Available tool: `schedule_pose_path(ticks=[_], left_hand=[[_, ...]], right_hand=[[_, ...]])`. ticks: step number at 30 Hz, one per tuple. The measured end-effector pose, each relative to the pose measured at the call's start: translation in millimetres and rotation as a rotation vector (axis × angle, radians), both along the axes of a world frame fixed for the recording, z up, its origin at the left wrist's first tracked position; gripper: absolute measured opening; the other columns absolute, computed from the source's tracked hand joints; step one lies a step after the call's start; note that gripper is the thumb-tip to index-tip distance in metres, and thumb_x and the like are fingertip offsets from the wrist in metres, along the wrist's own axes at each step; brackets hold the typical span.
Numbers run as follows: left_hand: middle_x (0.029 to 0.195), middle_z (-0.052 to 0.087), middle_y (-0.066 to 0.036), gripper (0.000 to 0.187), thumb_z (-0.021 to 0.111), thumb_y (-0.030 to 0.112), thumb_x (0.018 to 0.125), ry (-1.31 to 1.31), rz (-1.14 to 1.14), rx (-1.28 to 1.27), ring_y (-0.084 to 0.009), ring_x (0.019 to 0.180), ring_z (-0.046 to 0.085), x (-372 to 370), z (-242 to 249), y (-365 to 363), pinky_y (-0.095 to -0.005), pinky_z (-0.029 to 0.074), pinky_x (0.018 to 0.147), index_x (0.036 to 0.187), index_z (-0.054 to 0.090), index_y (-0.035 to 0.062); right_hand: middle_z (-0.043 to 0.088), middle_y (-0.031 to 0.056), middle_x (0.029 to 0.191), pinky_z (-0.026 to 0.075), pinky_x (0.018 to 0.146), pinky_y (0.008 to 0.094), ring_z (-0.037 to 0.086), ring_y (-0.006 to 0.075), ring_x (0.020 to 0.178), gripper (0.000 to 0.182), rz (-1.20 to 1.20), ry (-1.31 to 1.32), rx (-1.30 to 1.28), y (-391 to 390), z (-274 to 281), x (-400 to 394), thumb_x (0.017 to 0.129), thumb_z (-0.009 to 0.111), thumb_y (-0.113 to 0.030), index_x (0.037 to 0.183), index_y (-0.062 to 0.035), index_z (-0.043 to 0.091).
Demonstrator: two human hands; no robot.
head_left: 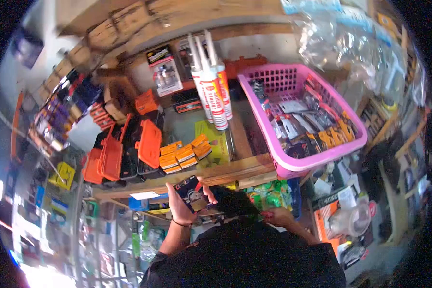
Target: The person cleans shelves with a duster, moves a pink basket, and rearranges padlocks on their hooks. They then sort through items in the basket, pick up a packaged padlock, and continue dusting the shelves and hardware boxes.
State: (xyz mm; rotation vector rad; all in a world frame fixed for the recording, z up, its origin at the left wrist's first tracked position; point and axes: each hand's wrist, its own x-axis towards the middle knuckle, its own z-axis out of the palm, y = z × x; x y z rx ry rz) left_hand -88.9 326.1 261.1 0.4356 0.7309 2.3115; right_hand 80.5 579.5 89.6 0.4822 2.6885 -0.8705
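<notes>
left hand (180, 204) gripping padlock pack (193, 193), right hand (278, 216) blurred

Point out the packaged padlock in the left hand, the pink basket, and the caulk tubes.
Packaged padlock (192, 194), head view, middle of the card.
Pink basket (321, 156), head view, front rim.
Caulk tubes (212, 91), head view, label of the middle tube.

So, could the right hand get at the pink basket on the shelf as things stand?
Probably yes. The right hand sits low beside a dark object, just below the shelf edge, and the pink basket overhangs that edge right above it, its top open. Nothing visibly blocks the way. The left hand holds a packaged padlock.
</notes>
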Motion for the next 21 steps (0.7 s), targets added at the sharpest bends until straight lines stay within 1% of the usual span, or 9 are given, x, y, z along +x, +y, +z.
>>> schedule_pose_path(ticks=[2, 4, 8, 11, 16, 18, 19, 20, 21], left_hand=[[0.075, 0.054, -0.018, 0.081, 0.016, 0.070, 0.078, 0.038, 0.037, -0.032, -0.0338, 0.066, 0.056, -7.6, 6.7, 13.5, -0.0450, 0.046, 0.061, 0.106, 0.048, 0.0009], [0.076, 0.054, -0.018, 0.080, 0.017, 0.069, 0.078, 0.161, 0.013, -0.047, -0.0334, 0.067, 0.056, -21.4, 9.2, 23.2, -0.0450, 0.046, 0.061, 0.106, 0.047, 0.0004], [0.078, 0.055, -0.017, 0.080, 0.019, 0.069, 0.078, 0.115, -0.033, -0.075, -0.0325, 0.070, 0.056, -38.5, 23.2, 41.7, -0.0443, 0.046, 0.064, 0.107, 0.046, 0.0000], [0.080, 0.053, -0.014, 0.074, 0.024, 0.069, 0.078, 0.158, 0.030, -0.128, -0.0301, 0.070, 0.053, -48.3, 30.7, 56.7, -0.0449, 0.046, 0.062, 0.107, 0.047, 0.0038], [0.088, 0.056, -0.015, 0.078, 0.028, 0.070, 0.077, 0.136, -0.208, -0.075, -0.0293, 0.077, 0.056, -81.8, 17.0, 83.0, -0.0427, 0.047, 0.071, 0.108, 0.048, 0.0015], [0.090, 0.056, -0.015, 0.077, 0.028, 0.069, 0.077, 0.122, -0.284, -0.080, -0.0296, 0.078, 0.056, -90.6, 13.8, 97.0, -0.0417, 0.046, 0.072, 0.109, 0.048, 0.0020], [0.090, 0.055, -0.015, 0.076, 0.028, 0.069, 0.077, -0.042, -0.262, -0.107, -0.0291, 0.080, 0.056, -94.0, 9.0, 102.1, -0.0411, 0.046, 0.073, 0.109, 0.048, 0.0022], [0.086, 0.057, -0.013, 0.072, 0.030, 0.068, 0.078, -0.083, -0.315, -0.129, -0.0294, 0.074, 0.057, -91.2, 15.5, 110.3, -0.0432, 0.048, 0.068, 0.112, 0.047, 0.0074], [0.089, 0.057, -0.014, 0.075, 0.030, 0.069, 0.077, -0.035, -0.348, -0.114, -0.0284, 0.079, 0.056, -97.0, 8.4, 113.5, -0.0426, 0.047, 0.072, 0.113, 0.046, 0.0055]], right_hand=[[0.061, 0.0129, 0.075, 0.046, 0.061, 0.0425, 0.058, 0.0348, 0.068, 0.029, -0.059, 0.218, -0.039, 4.7, -16.1, 32.8, 0.071, 0.058, -0.043, 0.086, -0.0181, 0.062], [0.060, 0.0129, 0.066, 0.046, 0.056, 0.0430, 0.057, 0.0349, 0.061, 0.025, -0.125, 0.185, 0.136, 2.7, -13.1, 63.6, 0.070, 0.060, -0.040, 0.076, -0.0163, 0.063], [0.057, 0.0142, 0.061, 0.044, 0.051, 0.0426, 0.056, 0.0343, 0.056, 0.025, -0.235, 0.355, 0.139, -1.1, -53.1, 111.5, 0.068, 0.063, -0.035, 0.065, -0.0100, 0.058], [0.053, 0.0147, 0.057, 0.041, 0.046, 0.0403, 0.053, 0.0326, 0.052, 0.026, -0.327, 0.437, 0.229, -9.4, -47.5, 124.9, 0.064, 0.066, -0.024, 0.056, -0.0063, 0.049], [0.049, 0.0131, 0.054, 0.040, 0.047, 0.0394, 0.051, 0.0325, 0.051, 0.019, -0.429, 0.607, 0.105, -24.1, -49.0, 118.7, 0.060, 0.065, -0.017, 0.057, -0.0070, 0.049], [0.054, 0.0099, 0.059, 0.044, 0.052, 0.0395, 0.055, 0.0306, 0.057, 0.028, -0.421, 0.634, 0.084, -26.6, -40.8, 93.4, 0.066, 0.063, -0.034, 0.064, -0.0083, 0.053], [0.057, 0.0089, 0.063, 0.046, 0.055, 0.0395, 0.057, 0.0307, 0.060, 0.025, -0.390, 0.591, 0.016, -26.0, -31.4, 80.0, 0.067, 0.062, -0.032, 0.073, -0.0087, 0.057], [0.057, 0.0089, 0.063, 0.046, 0.055, 0.0395, 0.057, 0.0307, 0.060, 0.025, -0.399, 0.590, 0.004, -27.0, -24.6, 64.8, 0.067, 0.062, -0.032, 0.073, -0.0087, 0.057], [0.058, 0.0127, 0.068, 0.045, 0.058, 0.0402, 0.057, 0.0332, 0.064, 0.023, -0.380, 0.441, -0.113, -27.1, -18.3, 49.8, 0.065, 0.063, -0.025, 0.075, -0.0059, 0.057]])
